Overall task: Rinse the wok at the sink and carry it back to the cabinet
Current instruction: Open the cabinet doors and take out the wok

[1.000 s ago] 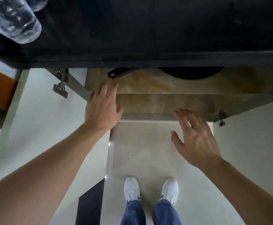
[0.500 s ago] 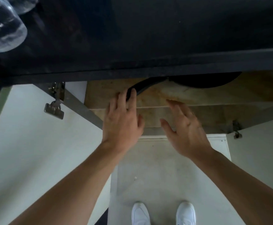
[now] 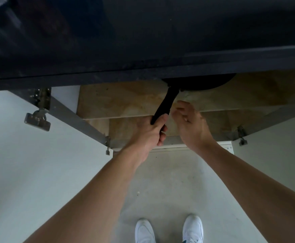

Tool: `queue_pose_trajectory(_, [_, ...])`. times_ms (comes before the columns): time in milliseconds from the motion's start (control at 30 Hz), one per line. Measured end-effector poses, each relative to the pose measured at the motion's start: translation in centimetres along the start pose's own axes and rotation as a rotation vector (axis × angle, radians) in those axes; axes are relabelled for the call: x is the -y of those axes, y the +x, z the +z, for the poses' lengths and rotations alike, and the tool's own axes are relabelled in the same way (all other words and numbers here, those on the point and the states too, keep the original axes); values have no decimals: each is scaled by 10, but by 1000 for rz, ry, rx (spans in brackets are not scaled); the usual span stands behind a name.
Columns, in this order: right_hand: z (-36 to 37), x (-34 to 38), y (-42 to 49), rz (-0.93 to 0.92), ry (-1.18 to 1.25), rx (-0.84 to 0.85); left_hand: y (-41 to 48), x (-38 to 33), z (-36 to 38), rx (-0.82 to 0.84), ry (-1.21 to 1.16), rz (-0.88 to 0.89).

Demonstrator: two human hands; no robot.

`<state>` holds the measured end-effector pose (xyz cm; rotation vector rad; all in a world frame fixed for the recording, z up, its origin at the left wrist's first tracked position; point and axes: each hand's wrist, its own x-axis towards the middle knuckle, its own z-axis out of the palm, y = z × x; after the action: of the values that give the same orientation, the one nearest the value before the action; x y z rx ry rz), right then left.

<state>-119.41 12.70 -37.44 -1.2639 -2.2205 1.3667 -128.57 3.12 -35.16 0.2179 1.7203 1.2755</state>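
Note:
A black wok [image 3: 197, 83] rests on the brown cabinet shelf [image 3: 118, 100], mostly hidden under the dark countertop. Only its near rim and its long black handle [image 3: 166, 106] show. My left hand [image 3: 150, 132] is shut on the near end of the handle. My right hand [image 3: 190, 125] hovers just right of the handle, fingers loosely curled and holding nothing. The cabinet stands open below the counter, with a lower shelf under the upper one.
The dark countertop [image 3: 143, 41] overhangs the cabinet and fills the top of the view. White cabinet doors stand open at left [image 3: 29, 172] and right [image 3: 274, 146], with metal hinges [image 3: 38, 118]. My white shoes [image 3: 192, 228] stand on the pale floor.
My left hand went from lying flat on the handle to gripping it, and the handle now points toward me. My right hand drew in close beside the handle. The view dropped lower.

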Motion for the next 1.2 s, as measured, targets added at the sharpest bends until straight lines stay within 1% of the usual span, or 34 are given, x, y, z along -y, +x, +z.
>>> queue_pose_trajectory(100, [3,-4,2,71,104,-11,-10,14,13,8,-48,20])
queue_pose_trajectory(167, [4,-6,-1,113,203,31,-19,22,19,22,-69,17])
queue_pose_trajectory(233, [4,-8,-4,191,339,74,-31,30,23,39,-74,8])
queue_pose_trajectory(367, [4,-13,-13,364,750,183,-51,51,27,45,-121,-29])
queue_pose_trajectory(467, [7,-19,-20,403,872,211,-54,59,25,89,-138,-54])
queue_pose_trajectory(567, [9,-23,-22,411,829,221,-47,57,22,160,-159,-78])
queue_pose_trajectory(633, [7,-25,-22,399,795,230,-40,54,25,157,-208,-114])
queue_pose_trajectory(733, [6,-27,-21,372,793,245,-34,50,33,147,-146,-147])
queue_pose_trajectory(833, [3,-27,-16,411,857,291,-31,55,40,145,-167,-156])
queue_pose_trajectory(900, [6,-27,-11,452,823,328,-30,60,41,126,-171,-156])
queue_pose_trajectory(967, [14,-27,-7,488,794,328,-30,65,41,116,-158,-147])
queue_pose_trajectory(1100, [26,-29,-9,500,892,310,-32,74,38,101,-130,-116])
queue_pose_trajectory(1200, [30,-29,-13,475,948,287,-35,79,37,88,-117,-78])
